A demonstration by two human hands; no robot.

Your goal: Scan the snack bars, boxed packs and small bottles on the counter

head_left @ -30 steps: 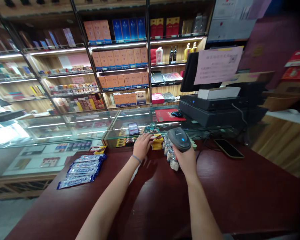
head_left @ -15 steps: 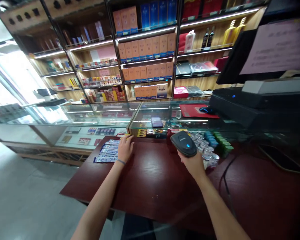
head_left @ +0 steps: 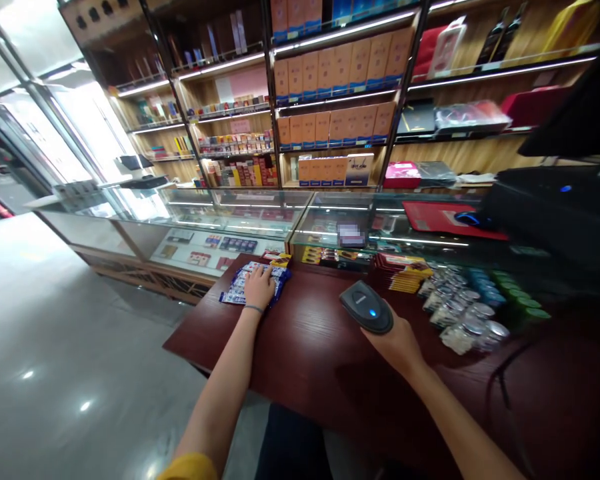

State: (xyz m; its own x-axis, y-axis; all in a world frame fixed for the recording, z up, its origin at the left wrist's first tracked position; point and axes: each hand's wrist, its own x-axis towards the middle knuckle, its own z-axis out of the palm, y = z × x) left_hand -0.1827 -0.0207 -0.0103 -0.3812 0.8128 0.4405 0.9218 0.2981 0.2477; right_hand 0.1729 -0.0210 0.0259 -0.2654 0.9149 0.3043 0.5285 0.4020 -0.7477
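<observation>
Left hand point(head_left: 259, 287), 11 o'clock, has come down on packets point(head_left: 235, 289) (can't tell if gripping): handling shifts there. Right hand point(head_left: 399, 339), 1 o'clock, grips scanner point(head_left: 364, 304).

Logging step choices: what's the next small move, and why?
Probably lift one packet from the blue-and-silver packets with the left hand and angle it toward the handheld scanner. The left hand lies over them, fingers extended; the right hand holds the scanner above the table, with a gap between it and the packets.
</observation>
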